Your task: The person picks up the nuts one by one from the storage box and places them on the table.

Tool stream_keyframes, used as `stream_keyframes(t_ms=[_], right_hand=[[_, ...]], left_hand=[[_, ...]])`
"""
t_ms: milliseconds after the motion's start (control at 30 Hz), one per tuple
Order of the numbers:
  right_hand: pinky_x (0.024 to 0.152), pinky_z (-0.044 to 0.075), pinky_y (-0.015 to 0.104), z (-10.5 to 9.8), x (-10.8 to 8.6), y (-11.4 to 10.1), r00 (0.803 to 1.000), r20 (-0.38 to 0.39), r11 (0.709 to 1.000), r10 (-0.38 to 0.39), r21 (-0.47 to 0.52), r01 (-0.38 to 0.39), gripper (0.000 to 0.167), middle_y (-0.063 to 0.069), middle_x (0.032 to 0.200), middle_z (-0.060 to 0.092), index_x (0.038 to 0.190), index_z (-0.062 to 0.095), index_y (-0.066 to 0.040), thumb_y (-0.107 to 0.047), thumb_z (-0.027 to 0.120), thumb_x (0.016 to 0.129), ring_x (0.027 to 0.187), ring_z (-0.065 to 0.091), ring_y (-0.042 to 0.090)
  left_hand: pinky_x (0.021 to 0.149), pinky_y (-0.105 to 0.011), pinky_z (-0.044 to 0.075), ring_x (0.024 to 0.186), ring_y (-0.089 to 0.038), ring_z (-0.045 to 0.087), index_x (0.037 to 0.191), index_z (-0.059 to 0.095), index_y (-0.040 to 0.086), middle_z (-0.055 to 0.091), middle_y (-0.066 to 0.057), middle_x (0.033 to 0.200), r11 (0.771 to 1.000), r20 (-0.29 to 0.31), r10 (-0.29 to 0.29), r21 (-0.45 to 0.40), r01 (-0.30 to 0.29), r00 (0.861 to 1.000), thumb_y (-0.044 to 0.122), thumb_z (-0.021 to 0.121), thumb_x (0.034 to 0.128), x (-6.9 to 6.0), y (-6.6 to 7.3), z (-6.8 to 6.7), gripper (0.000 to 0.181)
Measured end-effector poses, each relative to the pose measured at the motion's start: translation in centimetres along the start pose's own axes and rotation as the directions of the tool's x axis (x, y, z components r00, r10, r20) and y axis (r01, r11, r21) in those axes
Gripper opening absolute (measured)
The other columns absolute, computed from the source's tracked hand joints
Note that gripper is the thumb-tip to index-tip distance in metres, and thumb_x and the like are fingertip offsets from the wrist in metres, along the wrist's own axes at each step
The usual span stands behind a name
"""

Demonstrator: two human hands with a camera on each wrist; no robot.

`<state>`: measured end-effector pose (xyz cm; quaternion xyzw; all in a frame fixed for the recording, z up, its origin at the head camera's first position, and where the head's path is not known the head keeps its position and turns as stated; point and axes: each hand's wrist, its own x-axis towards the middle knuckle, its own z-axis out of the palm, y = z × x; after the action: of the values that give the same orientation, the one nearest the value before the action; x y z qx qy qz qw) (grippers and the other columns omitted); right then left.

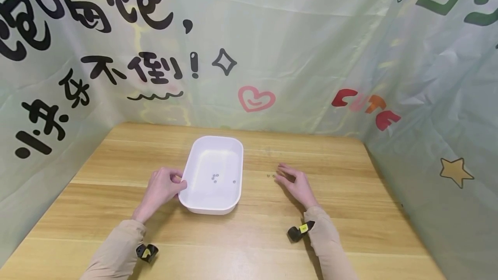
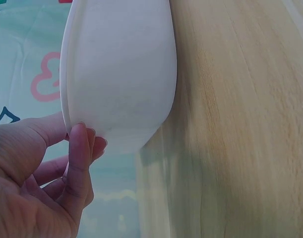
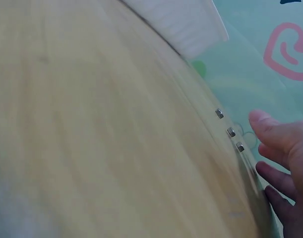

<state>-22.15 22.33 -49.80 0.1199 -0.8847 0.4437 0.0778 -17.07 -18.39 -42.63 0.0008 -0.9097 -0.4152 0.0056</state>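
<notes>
A white plastic tray stands on the wooden table, with several small metal nuts lying on its bottom. My left hand pinches the tray's left rim between thumb and fingers; the left wrist view shows the grip on the tray's wall. To the right of the tray, my right hand is held over the table with its fingers loosely spread, holding nothing. Just past its fingertips, three small metal nuts lie in a row on the table, apart from the hand.
The wooden table carries the tray and the loose nuts. Printed cloth hangs behind the table and along both sides. A small black wrist device sits by the right sleeve, another device by the left sleeve.
</notes>
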Motion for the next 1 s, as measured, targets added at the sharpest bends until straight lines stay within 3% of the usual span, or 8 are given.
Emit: stream_keyframes(t_ms=[500, 833, 1000], right_hand=[[0.118, 0.035, 0.058, -0.4, 0.1, -1.5, 0.999, 0.016, 1.000, -0.030, 0.001, 0.030, 0.043, 0.013, 0.146, 0.057, 0.129, 0.066, -0.004, -0.025, 0.071, 0.092, 0.138, 0.051, 0.038], [0.116, 0.037, 0.058, -0.2, 0.4, -3.0, 0.992, -0.011, 0.991, -0.129, -0.022, 0.129, 0.042, 0.015, 0.143, 0.060, 0.128, 0.066, -0.002, -0.019, 0.072, 0.091, 0.136, 0.054, 0.038], [0.113, 0.041, 0.056, 0.1, 0.7, -4.3, 0.978, -0.032, 0.979, -0.206, -0.020, 0.205, 0.040, 0.019, 0.139, 0.062, 0.125, 0.068, 0.001, -0.014, 0.073, 0.089, 0.132, 0.057, 0.039]], left_hand=[[0.048, -0.026, 0.054, 0.052, -0.016, 0.068, 0.105, 0.071, -0.008, 0.075, -0.016, 0.079, 1.000, 0.012, -0.008, -0.014, 0.008, 1.000, 0.006, 0.066, 0.0786, -0.1, 0.2, -0.1, 0.030], [0.047, -0.026, 0.053, 0.052, -0.017, 0.068, 0.104, 0.071, -0.008, 0.075, -0.015, 0.078, 1.000, 0.003, -0.007, -0.003, 0.007, 1.000, 0.006, 0.065, 0.0780, 0.0, 0.1, 0.0, 0.030], [0.047, -0.026, 0.052, 0.052, -0.018, 0.068, 0.104, 0.071, -0.008, 0.075, -0.015, 0.078, 1.000, 0.003, 0.001, 0.001, -0.001, 1.000, 0.006, 0.065, 0.0777, -0.1, 0.1, 0.0, 0.030]])
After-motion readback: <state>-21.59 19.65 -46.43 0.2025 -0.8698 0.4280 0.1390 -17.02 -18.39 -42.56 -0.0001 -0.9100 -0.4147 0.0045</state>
